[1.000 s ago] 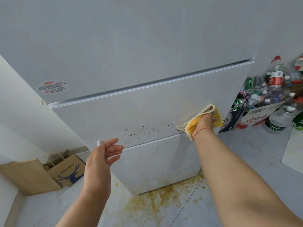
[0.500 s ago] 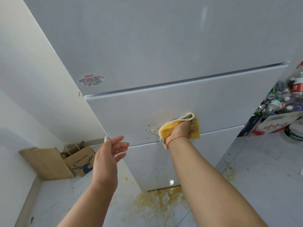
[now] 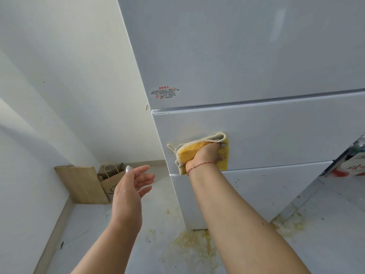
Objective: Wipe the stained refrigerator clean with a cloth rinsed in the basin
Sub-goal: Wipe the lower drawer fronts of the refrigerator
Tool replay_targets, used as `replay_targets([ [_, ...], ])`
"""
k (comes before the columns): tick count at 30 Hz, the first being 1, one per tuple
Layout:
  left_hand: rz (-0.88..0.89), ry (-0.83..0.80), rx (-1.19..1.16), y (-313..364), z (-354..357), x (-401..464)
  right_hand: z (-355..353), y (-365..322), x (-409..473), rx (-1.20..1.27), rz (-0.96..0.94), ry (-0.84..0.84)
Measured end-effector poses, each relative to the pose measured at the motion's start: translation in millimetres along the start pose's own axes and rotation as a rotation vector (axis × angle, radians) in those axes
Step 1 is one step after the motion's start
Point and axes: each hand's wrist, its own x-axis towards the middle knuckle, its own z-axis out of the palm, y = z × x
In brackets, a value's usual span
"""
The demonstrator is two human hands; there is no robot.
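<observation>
Right hand (image 3: 205,155) pressing yellow cloth (image 3: 197,153) flat on the middle fridge (image 3: 266,135) panel, near its left edge, just above the lower seam, fingers curled over the folded cloth. Left hand (image 3: 131,186) raised off the fridge, fingers loose, holding nothing. Brown stains (image 3: 192,244) on floor (image 3: 88,224) at fridge base.

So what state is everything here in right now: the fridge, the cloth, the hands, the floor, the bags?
refrigerator: doors shut, dark specks on lowest panel
cloth: folded, pressed on middle panel
right hand: presses cloth
left hand: empty, fingers relaxed
floor: yellow-brown spill
paper bag: upright, open
</observation>
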Motion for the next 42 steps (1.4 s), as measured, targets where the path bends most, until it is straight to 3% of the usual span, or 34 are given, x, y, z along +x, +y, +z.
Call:
replay_targets([
  [12,0.047,0.04,0.011,2.6,-44.1,4.7,19.7,64.2,-60.8,-0.164,-0.094,0.004],
  [23,0.024,0.004,0.008,-7.9,-39.9,3.3,16.4,80.1,-63.5,0.09,-0.022,0.018],
  [28,0.019,-0.002,0.018,-13.9,-34.0,1.7,0.4,90.4,-36.8,0.136,-0.021,-0.043],
  [31,0.006,-0.01,0.028,-17.3,-26.4,-1.6,-0.3,129.8,57.1,0.113,0.106,0.028],
  [33,-0.005,-0.019,0.031,-18.8,-19.2,-3.1,-11.5,114.5,62.2,0.154,0.2,-0.114],
  [37,-0.022,-0.026,0.029,-22.0,-2.9,-6.7,-44.5,32.7,-14.3,0.181,0.262,-0.332],
  [42,-0.05,-0.048,0.013,-26.6,23.1,-11.5,-66.9,-23.6,-13.8,0.203,0.279,-0.317],
])
